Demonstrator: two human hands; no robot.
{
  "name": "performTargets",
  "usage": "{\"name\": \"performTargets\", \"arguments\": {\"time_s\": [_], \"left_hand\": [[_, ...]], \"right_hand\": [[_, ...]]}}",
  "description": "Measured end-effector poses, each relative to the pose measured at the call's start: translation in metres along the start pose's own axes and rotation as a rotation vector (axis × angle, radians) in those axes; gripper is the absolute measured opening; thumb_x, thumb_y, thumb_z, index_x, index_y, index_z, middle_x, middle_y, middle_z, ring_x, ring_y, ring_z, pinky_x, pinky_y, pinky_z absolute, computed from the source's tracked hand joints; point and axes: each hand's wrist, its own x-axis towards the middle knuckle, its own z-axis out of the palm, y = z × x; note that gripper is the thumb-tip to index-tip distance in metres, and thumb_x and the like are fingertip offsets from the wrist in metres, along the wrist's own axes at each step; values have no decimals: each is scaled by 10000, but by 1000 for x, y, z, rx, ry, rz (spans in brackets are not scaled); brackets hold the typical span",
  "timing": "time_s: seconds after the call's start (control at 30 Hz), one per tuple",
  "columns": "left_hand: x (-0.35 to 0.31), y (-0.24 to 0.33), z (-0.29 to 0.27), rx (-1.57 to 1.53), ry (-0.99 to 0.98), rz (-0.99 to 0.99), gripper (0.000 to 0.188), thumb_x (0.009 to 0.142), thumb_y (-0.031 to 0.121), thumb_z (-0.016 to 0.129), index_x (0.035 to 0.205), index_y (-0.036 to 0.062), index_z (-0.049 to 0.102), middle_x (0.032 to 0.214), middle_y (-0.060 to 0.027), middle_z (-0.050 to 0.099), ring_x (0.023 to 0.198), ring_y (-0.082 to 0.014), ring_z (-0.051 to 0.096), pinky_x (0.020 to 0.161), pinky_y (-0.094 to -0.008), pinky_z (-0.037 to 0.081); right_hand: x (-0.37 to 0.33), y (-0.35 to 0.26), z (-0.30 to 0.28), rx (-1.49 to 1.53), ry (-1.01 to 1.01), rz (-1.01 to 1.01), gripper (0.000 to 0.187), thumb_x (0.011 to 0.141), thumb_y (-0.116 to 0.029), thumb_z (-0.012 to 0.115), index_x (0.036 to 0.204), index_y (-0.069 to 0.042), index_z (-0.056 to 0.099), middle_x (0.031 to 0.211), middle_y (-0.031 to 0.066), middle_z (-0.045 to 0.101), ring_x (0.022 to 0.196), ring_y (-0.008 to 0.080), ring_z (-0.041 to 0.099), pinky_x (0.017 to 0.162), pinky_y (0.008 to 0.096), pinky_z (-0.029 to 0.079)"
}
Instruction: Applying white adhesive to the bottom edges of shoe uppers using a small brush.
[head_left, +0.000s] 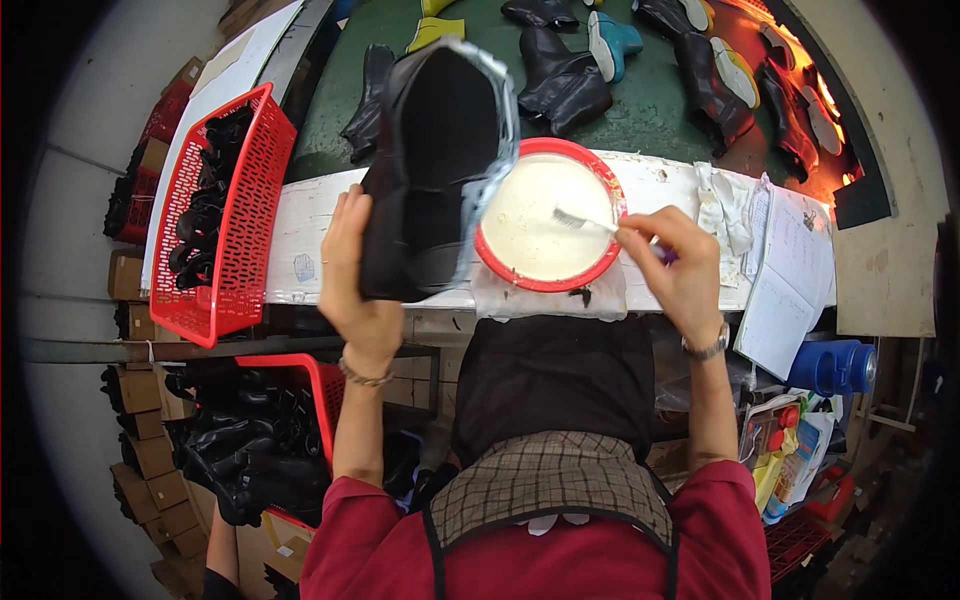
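Note:
My left hand (350, 265) grips a black boot (425, 190) and holds it up over the white bench, its underside turned toward me. Along the boot's right and upper edge runs a pale, whitish coating. Between thumb and fingers of my right hand (682, 268) is a small brush (590, 221), its bristles pointing left. Those bristles are over or on the cream-white liquid (535, 235); I cannot tell whether they touch it. The liquid fills a round red bowl (611, 262) just right of the boot, which overlaps the bowl's left edge in view.
Beyond the bench, a green belt (335, 120) carries black boots (560, 85) and a teal one (613, 45), near an orange glow. Red baskets with black items (240, 215) stand left. Papers (790, 270), a white rag (722, 205) and a blue jug (835, 367) are right.

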Motion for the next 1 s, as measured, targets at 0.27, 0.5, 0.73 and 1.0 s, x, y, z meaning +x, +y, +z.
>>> {"name": "performTargets", "arguments": {"time_s": [0.27,0.5,0.73,1.0], "left_hand": [[-35,-61,-73,-397,-39,-585,441,889,-124,594,1325,-60,614,1170,-104,716,1047,-162,679,941,-296,542],[-26,-62,-82,-587,-351,-848,470,842,-177,598,1285,-21,628,1091,-87,714,873,-177,697,715,-293,587],[-27,-56,-73,-786,-168,-800,482,863,-160,646,1313,11,621,1144,-108,714,904,-215,720,712,-317,618],[-37,-77,-65,-905,-239,-777,423,897,-70,736,1296,33,640,1186,-100,719,1040,-208,710,901,-346,603]], "right_hand": [[-2,35,-6,-291,-81,-7,121,866,-222,822,899,-108,798,832,17,689,679,197,679,587,323,499],[26,3,-15,282,21,-288,147,861,-29,821,1006,-25,795,895,38,707,781,120,656,585,250,465],[29,-13,-15,133,-52,-321,159,817,-127,862,959,-90,802,885,2,712,782,118,650,783,305,382],[14,-7,-31,79,-83,-261,161,813,-154,865,960,-112,814,858,-8,706,811,130,642,830,311,380]]}}
